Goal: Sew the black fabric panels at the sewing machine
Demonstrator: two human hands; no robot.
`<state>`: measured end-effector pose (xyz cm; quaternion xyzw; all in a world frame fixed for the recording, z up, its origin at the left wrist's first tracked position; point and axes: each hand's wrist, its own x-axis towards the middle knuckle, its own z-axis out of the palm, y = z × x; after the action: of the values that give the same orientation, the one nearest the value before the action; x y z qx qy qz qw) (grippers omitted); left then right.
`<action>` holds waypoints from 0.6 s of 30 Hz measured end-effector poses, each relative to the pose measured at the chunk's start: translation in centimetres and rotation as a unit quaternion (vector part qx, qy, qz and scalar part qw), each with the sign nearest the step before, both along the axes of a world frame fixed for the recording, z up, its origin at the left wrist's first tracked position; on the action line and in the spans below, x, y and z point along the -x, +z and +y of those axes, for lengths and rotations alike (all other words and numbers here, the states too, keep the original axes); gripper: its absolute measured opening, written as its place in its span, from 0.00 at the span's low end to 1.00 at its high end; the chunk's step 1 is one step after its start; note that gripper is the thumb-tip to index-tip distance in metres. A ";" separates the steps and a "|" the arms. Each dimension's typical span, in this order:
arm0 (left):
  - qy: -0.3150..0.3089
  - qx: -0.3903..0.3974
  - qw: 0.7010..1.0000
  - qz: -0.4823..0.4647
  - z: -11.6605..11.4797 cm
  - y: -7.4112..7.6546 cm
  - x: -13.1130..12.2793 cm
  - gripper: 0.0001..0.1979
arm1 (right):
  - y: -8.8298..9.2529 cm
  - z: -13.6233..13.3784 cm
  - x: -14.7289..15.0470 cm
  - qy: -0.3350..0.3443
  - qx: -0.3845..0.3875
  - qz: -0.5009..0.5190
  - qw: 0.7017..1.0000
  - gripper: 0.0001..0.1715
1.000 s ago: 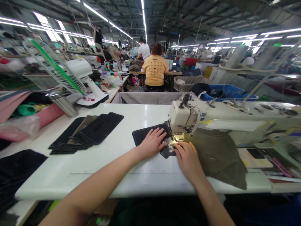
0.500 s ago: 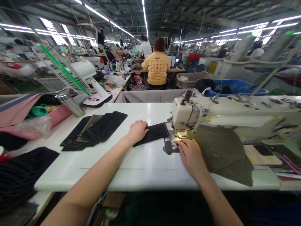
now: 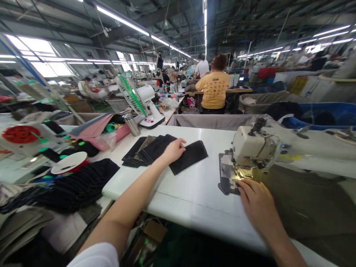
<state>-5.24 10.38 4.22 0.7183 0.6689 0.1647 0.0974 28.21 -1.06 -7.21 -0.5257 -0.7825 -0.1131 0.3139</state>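
Though flat, black cloth (image 3: 192,155) (rectangular)

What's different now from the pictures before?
The left hand, flat on the black fabric piece at first, now holds its left end and has drawn it left, away from the sewing machine, toward the fanned fabric stack. The view swung left too. The right hand stayed at the machine; the stack stayed put.

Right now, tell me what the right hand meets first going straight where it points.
The right hand would probably meet the metal plate of the sewing machine first; depth is unclear, so its fingers may be touching it.
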 end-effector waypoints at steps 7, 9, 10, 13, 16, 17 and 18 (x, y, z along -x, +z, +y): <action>0.166 -0.025 0.983 0.069 1.3 4.5 7.8 0.23 | 0.8 0.0 0.8 -0.020 0.007 0.005 1.000 0.16; 0.154 -0.069 0.981 0.095 1.1 3.7 6.4 0.26 | 1.7 -0.3 1.3 -0.020 0.020 0.019 0.999 0.16; 0.122 -0.106 0.980 0.116 0.9 2.9 5.2 0.25 | 2.3 -0.4 1.5 -0.017 0.019 0.027 0.999 0.16; -0.071 -0.153 0.981 0.099 0.2 -0.3 0.5 0.21 | 4.4 -0.8 1.3 -0.020 0.023 0.046 0.998 0.15; -0.235 -0.128 0.962 0.061 -1.3 -3.0 -4.1 0.17 | 6.1 -1.7 -0.4 -0.071 0.034 0.068 0.995 0.13; -0.263 -0.116 0.956 0.062 -2.0 -3.4 -5.3 0.16 | 6.5 -2.3 -1.1 -0.087 0.037 0.074 0.993 0.13; -0.277 -0.105 0.953 0.069 -2.6 -3.6 -6.3 0.16 | 6.6 -3.1 -1.9 -0.098 0.040 0.079 0.991 0.13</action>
<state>1.02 7.77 0.63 0.8911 0.4275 0.1512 0.0168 30.15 -4.13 -0.56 -0.6190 -0.7040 -0.0698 0.3410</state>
